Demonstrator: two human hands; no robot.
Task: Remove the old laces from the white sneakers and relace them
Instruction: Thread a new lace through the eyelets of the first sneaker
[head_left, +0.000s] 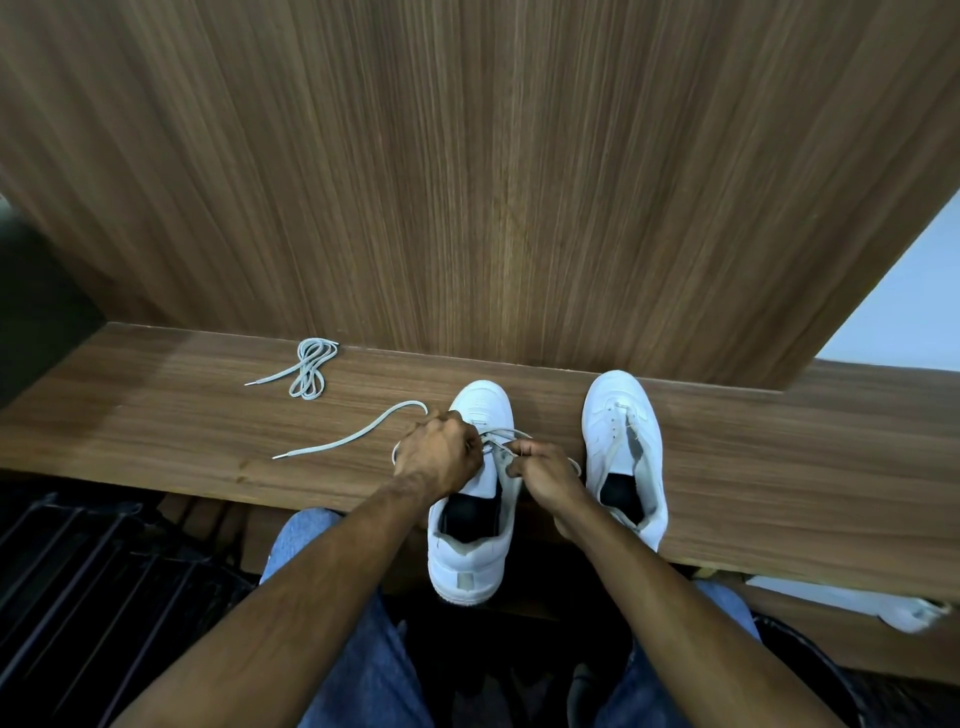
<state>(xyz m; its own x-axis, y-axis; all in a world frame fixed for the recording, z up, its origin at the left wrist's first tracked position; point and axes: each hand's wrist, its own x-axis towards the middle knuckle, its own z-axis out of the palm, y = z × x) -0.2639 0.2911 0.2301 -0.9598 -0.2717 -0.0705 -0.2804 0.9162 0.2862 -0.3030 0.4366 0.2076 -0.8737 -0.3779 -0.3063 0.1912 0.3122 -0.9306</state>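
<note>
Both hands, the left hand (441, 449) and right hand (545, 470), pinch the pale grey flat lace (496, 439) over the left white leather sneaker (475, 499), whose long axis points away across the wooden surface (779, 467).
</note>
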